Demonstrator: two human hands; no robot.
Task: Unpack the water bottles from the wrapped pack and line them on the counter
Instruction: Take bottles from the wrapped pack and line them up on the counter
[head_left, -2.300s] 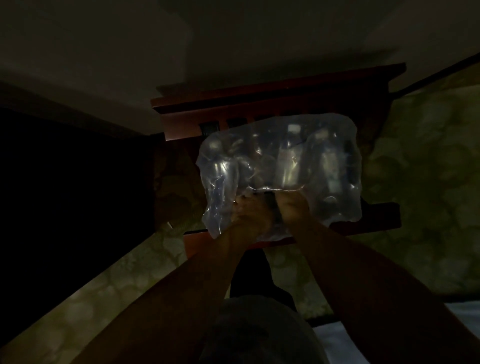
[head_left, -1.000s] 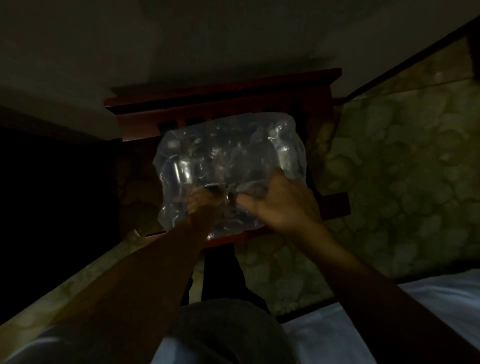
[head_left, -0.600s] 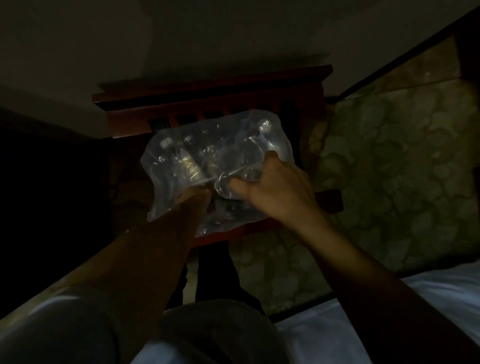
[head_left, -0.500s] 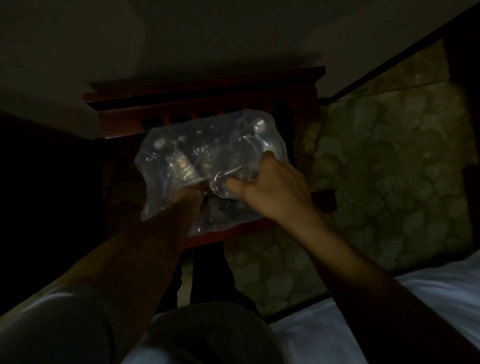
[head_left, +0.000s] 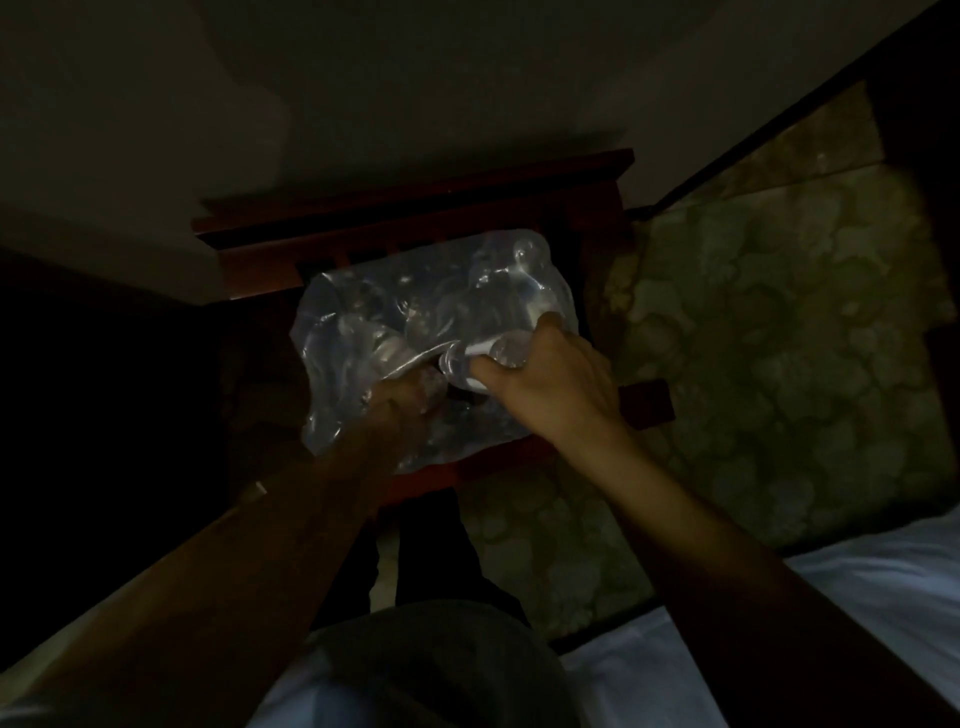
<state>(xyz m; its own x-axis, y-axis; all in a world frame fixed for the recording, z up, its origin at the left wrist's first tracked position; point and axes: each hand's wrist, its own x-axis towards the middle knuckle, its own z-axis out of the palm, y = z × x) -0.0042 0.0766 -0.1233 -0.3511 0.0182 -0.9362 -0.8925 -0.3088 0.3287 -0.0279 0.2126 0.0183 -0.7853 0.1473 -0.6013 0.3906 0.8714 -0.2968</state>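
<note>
The room is very dim. A pack of water bottles in clear plastic wrap (head_left: 415, 306) rests on a dark red wooden stand (head_left: 519, 208) in front of me. Bottle shapes show faintly through the film. My left hand (head_left: 410, 400) reaches into the near side of the pack, its fingers buried in the wrap. My right hand (head_left: 550, 374) grips a bunched fold of wrap at the pack's right side, where a bottle's rounded end (head_left: 511, 351) shows under my thumb.
The stand backs onto a pale wall (head_left: 415, 93). Mottled green-brown floor (head_left: 753, 322) lies to the right and below. A white bed edge (head_left: 831, 597) sits at the lower right. Deep shadow fills the left side.
Earlier both hands held the pack together at its near edge. Since then my right hand has moved to the right side and gathered the wrap there; the pack has crumpled and tilted slightly.
</note>
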